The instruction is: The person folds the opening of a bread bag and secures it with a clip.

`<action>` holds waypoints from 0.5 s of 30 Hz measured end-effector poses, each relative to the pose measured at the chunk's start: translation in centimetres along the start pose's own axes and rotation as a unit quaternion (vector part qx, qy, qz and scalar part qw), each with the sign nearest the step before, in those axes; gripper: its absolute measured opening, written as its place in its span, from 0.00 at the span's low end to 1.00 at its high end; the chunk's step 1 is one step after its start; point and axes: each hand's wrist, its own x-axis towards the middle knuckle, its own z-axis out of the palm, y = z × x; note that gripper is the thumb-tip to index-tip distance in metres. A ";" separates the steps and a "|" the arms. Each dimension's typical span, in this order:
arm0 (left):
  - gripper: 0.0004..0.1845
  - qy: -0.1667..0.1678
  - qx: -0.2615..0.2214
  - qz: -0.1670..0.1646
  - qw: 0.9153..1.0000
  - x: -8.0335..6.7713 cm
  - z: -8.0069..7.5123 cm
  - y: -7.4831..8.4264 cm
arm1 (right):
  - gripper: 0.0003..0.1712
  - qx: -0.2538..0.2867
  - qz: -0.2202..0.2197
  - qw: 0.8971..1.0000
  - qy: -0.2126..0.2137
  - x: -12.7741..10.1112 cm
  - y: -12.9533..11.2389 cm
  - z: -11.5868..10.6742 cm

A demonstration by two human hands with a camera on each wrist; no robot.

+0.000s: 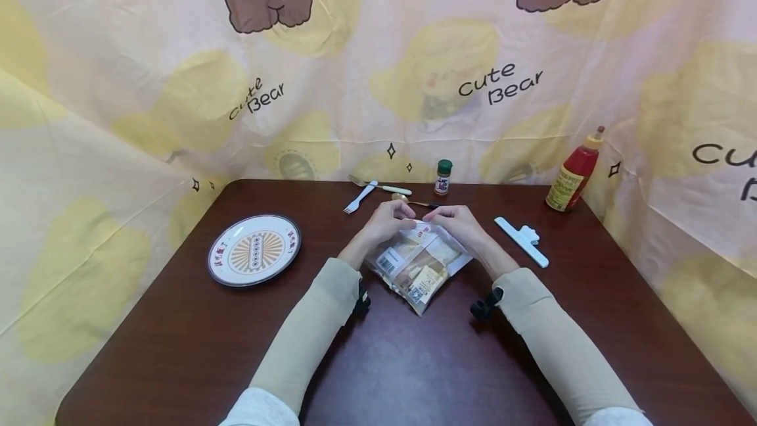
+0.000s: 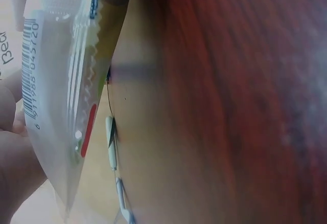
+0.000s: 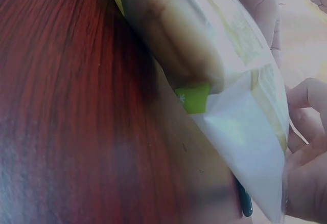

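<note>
A clear plastic food packet (image 1: 421, 261) with white labels stands tilted over the middle of the table, its far edge up between both hands. My left hand (image 1: 386, 221) pinches that edge on the left, and my right hand (image 1: 461, 223) pinches it close by on the right. In the left wrist view a barcode and a crimped seam run along the packet (image 2: 56, 81). Through the film of the packet (image 3: 240, 116) in the right wrist view, pale brown, bread-like contents show. Part of the fingertips is hidden behind the packet there.
A white plate (image 1: 238, 256) lies at the left. Behind the hands are a light blue fork (image 1: 361, 197), another fork (image 1: 395, 190), a spoon (image 1: 400, 198) and a green-capped jar (image 1: 442, 178). At right, a pale blue bag clip (image 1: 522, 242) lies before a red sauce bottle (image 1: 575, 176).
</note>
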 end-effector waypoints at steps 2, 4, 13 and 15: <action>0.08 -0.001 -0.003 -0.004 1.000 0.0 0.0 0.1 | 0.17 -0.007 0.002 1.000 -0.002 0.0 0.1 -0.1; 0.08 -0.001 -0.002 -0.006 1.000 -0.1 0.1 0.1 | 0.18 -0.011 0.002 1.000 -0.003 0.0 0.1 -0.2; 0.12 -0.005 -0.010 0.002 1.000 -0.2 0.3 0.3 | 0.19 -0.078 -0.017 0.997 -0.001 -0.1 -0.2 -0.6; 0.13 -0.006 -0.010 -0.006 1.000 -0.3 0.3 0.3 | 0.16 -0.100 -0.020 0.995 0.000 -0.1 -0.3 -0.6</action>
